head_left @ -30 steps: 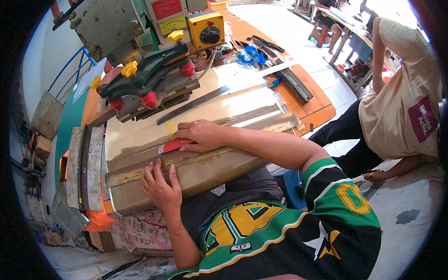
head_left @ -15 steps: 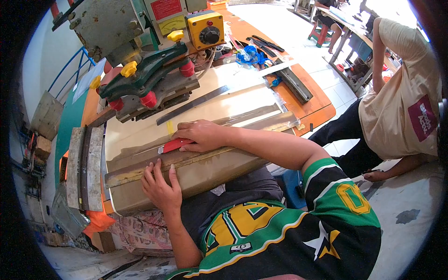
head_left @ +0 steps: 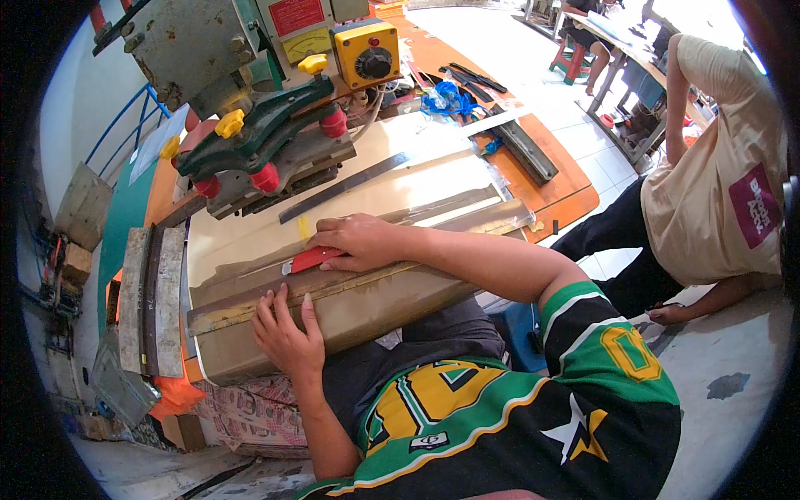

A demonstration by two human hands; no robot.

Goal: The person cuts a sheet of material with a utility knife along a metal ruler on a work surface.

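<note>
In the head view, my right hand is closed around a red utility knife. The knife's tip points left, beside a long metal straightedge that lies across the brown sheet material on the worktable. Fingertips of my left hand press on the straightedge's near edge, thumb and fingers spread apart. Below them the sheet drapes over the table's front edge toward my lap. A strip of yellow tape shows just beyond the knife. The blade's contact with the sheet is too small to make out.
A press machine with yellow knobs and a yellow dial box stands behind the sheet. A dark metal strip lies on it. Blue plastic and a metal bar sit at right. A co-worker stands nearby.
My hands, the utility knife and the straightedge hold the same places. The co-worker at the right has turned the upper body slightly.
</note>
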